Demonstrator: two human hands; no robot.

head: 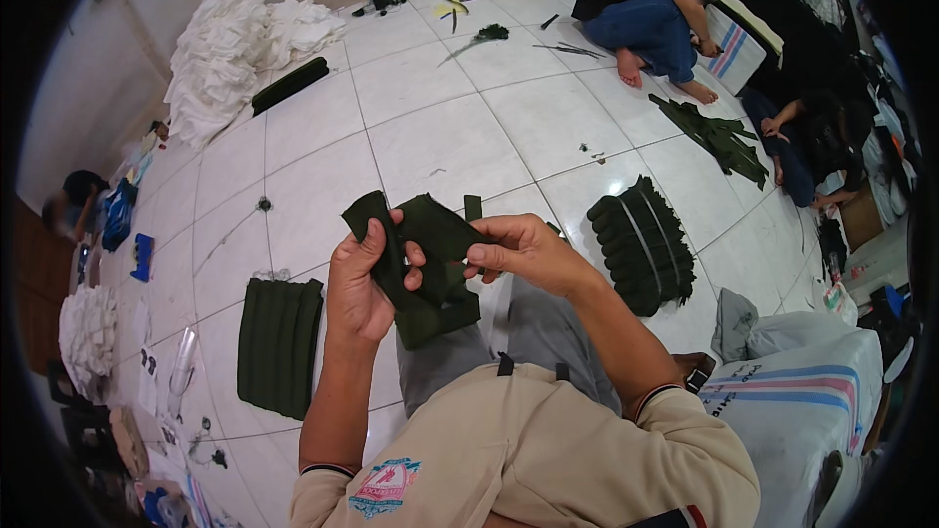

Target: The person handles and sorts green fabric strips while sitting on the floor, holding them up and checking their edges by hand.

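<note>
Above my lap, my left hand (367, 271) grips a folded dark green fabric piece (433, 235), its thumb on top and fingertips showing through. My right hand (524, 253) pinches the right end of that green fabric between thumb and fingers. The lower part of the cloth hangs in a loop over my grey trousers. On the tiles left of my left arm lies a stack of dark green folded fabric (279, 348). To the right of my right hand is a bundle of green fabric rolls (642, 249) crossed by two pale strips.
Loose green strips (711, 136) lie at the upper right, near two seated people. A white cloth heap (220, 59) and a green roll (290, 86) are at the upper left. A large white sack (799, 389) stands right of me. Another person is at the far left.
</note>
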